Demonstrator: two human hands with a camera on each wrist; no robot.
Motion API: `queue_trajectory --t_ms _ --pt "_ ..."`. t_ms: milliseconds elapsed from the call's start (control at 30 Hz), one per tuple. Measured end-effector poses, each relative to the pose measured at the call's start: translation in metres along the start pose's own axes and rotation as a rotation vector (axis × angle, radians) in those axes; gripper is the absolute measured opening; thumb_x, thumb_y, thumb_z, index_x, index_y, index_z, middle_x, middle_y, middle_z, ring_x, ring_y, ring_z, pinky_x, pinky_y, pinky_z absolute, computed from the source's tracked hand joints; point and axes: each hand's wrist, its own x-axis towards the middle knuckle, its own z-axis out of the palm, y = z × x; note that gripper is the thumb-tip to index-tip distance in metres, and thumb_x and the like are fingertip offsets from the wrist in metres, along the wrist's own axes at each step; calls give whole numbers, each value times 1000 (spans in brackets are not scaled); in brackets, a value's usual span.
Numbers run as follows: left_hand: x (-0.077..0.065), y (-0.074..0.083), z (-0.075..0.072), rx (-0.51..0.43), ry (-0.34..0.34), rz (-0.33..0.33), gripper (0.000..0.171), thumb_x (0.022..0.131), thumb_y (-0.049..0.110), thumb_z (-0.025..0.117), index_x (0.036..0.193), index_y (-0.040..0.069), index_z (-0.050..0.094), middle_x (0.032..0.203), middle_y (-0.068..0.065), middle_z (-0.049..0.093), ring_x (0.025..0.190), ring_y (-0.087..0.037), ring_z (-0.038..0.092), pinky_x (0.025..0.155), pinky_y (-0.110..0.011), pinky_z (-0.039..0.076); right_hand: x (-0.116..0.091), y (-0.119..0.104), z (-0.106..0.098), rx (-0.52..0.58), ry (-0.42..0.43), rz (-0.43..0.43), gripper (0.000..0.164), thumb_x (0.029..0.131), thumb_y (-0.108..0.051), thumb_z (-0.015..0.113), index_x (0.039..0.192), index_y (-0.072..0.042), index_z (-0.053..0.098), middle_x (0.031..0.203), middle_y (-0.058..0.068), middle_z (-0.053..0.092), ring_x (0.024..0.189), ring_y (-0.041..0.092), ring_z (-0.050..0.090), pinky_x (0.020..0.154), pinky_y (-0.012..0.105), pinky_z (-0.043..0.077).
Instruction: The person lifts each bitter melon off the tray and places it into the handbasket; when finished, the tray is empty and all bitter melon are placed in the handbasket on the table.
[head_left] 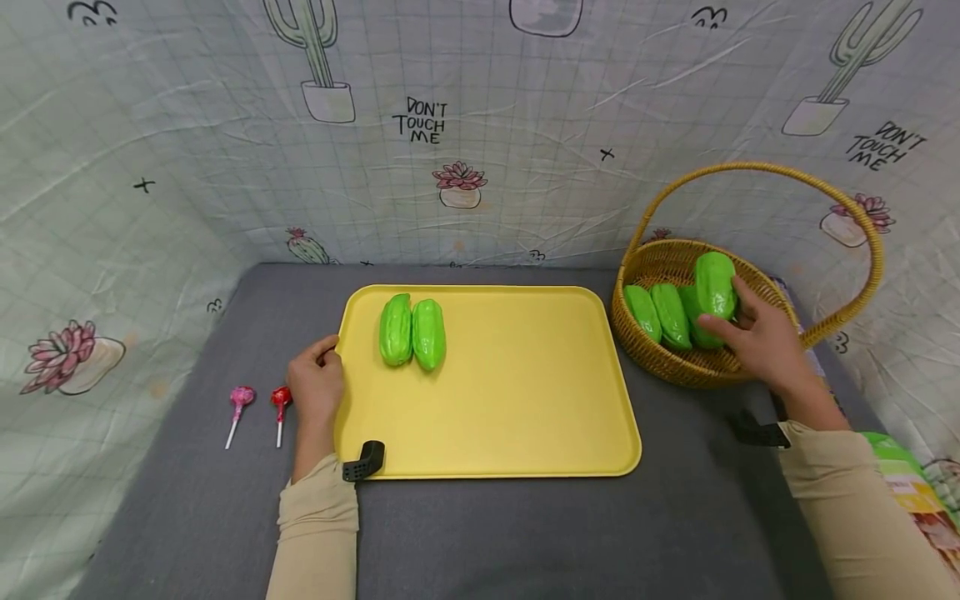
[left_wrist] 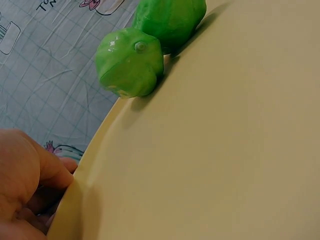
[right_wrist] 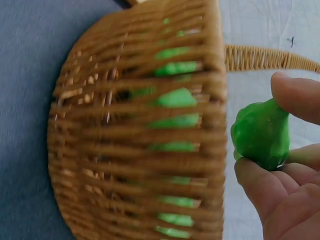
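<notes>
My right hand [head_left: 765,337] holds a glossy green ridged vegetable [head_left: 715,285] above the wicker basket [head_left: 675,371]. Thumb and fingers pinch it from both sides, and in the right wrist view the held vegetable [right_wrist: 262,134] is beyond the basket rim [right_wrist: 215,150]. Several more green vegetables [head_left: 670,315] lie inside the basket. At the left side of the yellow tray [head_left: 525,383], my left hand [head_left: 317,383] grips the rim with curled fingers. Two vegetables of the same kind [head_left: 395,330] lie side by side at the tray's upper left.
A pink lollipop [head_left: 242,397] and a red lollipop [head_left: 281,397] lie on the grey table [head_left: 480,533], left of my left hand. The basket's tall handle [head_left: 757,167] arches over it. A colourful package [head_left: 911,483] is at the right edge. Printed cloth [head_left: 525,150] hangs behind.
</notes>
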Motion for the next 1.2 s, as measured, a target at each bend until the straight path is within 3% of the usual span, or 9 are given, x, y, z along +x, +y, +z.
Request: queue_trajectory --t_ms 67,167,267,300,400,533,667,800,1200 --pt "0 0 0 -1 0 1 38 104 6 43 132 0 68 135 -24 65 127 -36 60 99 -45 48 0 4 -1 -30 7 2 92 103 -45 55 163 -13 -7 156 43 26 138 59 37 73 4 42" --pt "1 -1 0 -5 1 1 38 104 5 43 132 -1 68 135 -24 65 126 -36 60 99 -46 48 1 11 -3 -70 8 13 91 104 -46 53 163 -12 -7 156 44 25 137 61 37 91 33 54" --pt "1 0 1 -6 0 -2 37 104 5 44 132 -1 68 134 -24 65 124 -36 61 98 -44 48 3 18 -3 -111 -1 31 90 104 -48 52 163 -12 -6 155 45 25 136 62 38 96 65 44" --pt "0 0 1 -6 1 -4 37 104 6 44 132 0 68 134 -24 66 123 -36 61 97 -44 48 3 20 -3 -114 -2 33 90 104 -48 52 163 -12 -6 155 45 26 136 61 38 95 63 45" --pt "0 1 1 -3 1 -9 37 104 6 44 132 0 68 134 -23 66 122 -35 61 95 -42 47 4 25 -3 -121 -7 35 91 104 -47 53 164 -11 -4 152 45 30 135 60 40 86 35 52" --pt "-1 1 0 -10 2 -6 37 104 6 44 132 0 68 134 -23 66 123 -35 61 96 -42 47 6 28 -5 -116 -16 33 92 103 -47 55 164 -10 -4 151 46 32 135 60 41 72 11 39" --pt "0 0 0 -8 4 3 38 104 6 43 131 -1 68 134 -24 66 124 -36 61 98 -44 47 7 29 -6 -121 -28 38 92 104 -46 54 163 -8 -4 151 47 30 135 61 40 87 35 51" --pt "0 0 1 -6 -2 -2 38 104 6 43 132 0 68 134 -24 65 124 -36 61 98 -45 48 8 29 -8 -111 -42 55 92 104 -46 52 163 -7 -7 153 47 24 136 63 35 100 68 40" --pt "1 -1 2 -4 23 24 37 102 5 44 128 -2 70 130 -25 68 119 -37 62 95 -44 47 7 33 -17 -98 -76 85 86 107 -43 47 163 -2 -3 159 44 14 138 65 28 104 72 34"
